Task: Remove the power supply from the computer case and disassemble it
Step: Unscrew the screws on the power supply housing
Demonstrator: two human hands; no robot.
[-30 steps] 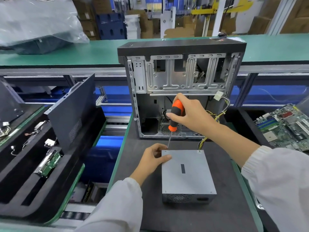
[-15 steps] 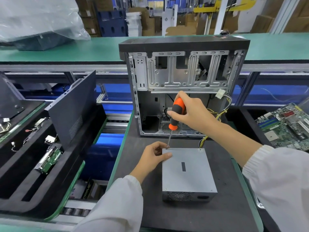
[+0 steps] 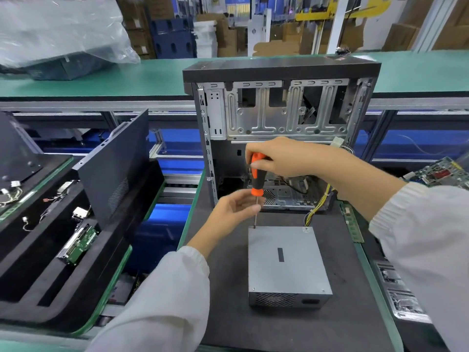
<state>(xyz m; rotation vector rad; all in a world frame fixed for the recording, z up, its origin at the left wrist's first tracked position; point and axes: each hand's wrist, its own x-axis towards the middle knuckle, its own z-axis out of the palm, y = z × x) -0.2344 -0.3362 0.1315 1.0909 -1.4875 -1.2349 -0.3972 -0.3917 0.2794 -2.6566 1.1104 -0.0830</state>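
Note:
The grey metal power supply (image 3: 288,262) lies flat on the dark mat, in front of the open computer case (image 3: 281,133). Yellow and black wires (image 3: 317,207) run from its far edge into the case. My right hand (image 3: 284,158) grips the top of an orange and black screwdriver (image 3: 257,177), held upright with its tip on the far left corner of the supply's lid. My left hand (image 3: 233,209) is raised off the box, its fingertips pinching the screwdriver's thin shaft just below the handle.
A black side panel (image 3: 114,166) leans on foam trays with small boards at the left. A motherboard (image 3: 441,174) lies at the far right, a memory stick (image 3: 351,224) along the mat's right edge. A plastic-wrapped unit (image 3: 58,41) rests on the green bench behind.
My left hand lifted off the power supply's corner and moved up to the screwdriver shaft. The screwdriver now stands more upright, and my right hand moved higher on the handle.

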